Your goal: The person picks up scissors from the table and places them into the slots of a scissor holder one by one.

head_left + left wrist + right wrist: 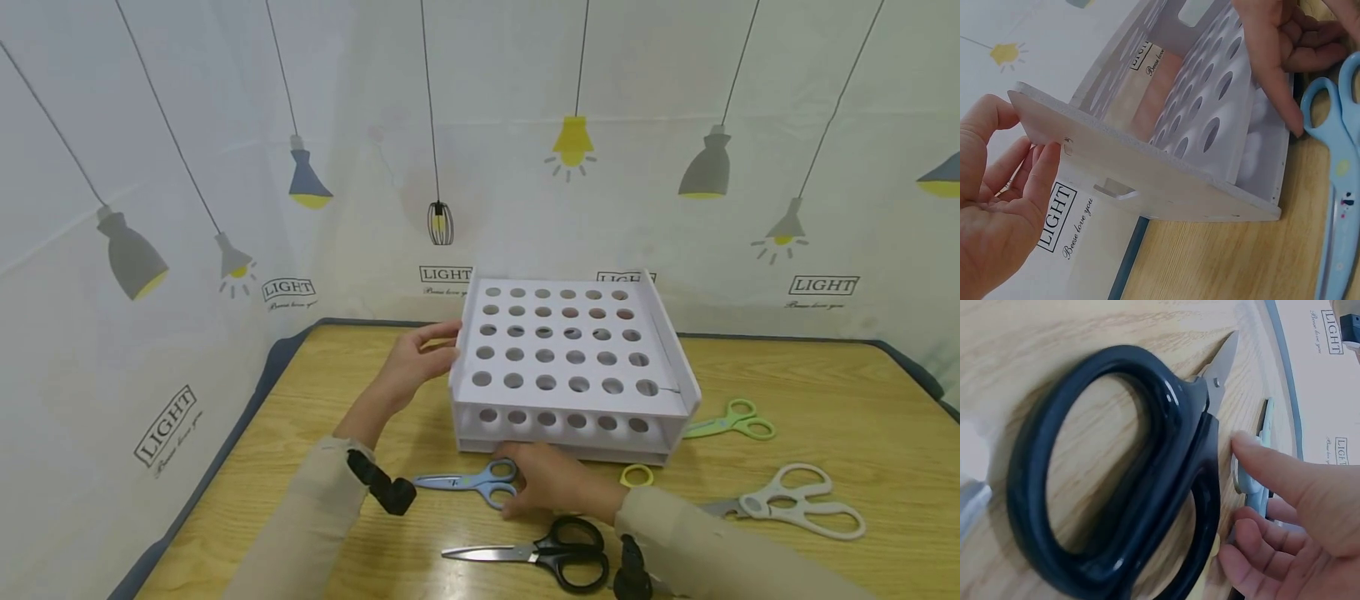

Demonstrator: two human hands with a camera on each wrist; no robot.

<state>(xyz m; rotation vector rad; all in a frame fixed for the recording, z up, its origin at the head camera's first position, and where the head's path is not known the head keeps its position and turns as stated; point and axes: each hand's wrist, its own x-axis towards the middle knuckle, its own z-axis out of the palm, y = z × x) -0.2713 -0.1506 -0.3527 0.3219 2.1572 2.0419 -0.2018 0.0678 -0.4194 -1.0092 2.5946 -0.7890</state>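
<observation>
A white rack (570, 367) with rows of round holes in its boards stands on the table. Beside its left side wall is my left hand (416, 358), its fingertips touching the outer face near the wall's edge (1054, 134). In front of the rack, my right hand (547, 479) reaches down to the handles of the light blue scissors (465, 481), which lie on the table with blades pointing left. Thumb and fingers spread on either side of the handle rings, as the right wrist view shows. Black-handled scissors (543, 552) lie just nearer to me.
Off-white scissors (795, 504) lie to the right on the wooden table (315, 358). Green scissors (738, 419) rest beside the rack's right wall. A yellow handle ring (637, 476) shows behind my right forearm. A printed cloth (510, 167) hangs behind the table.
</observation>
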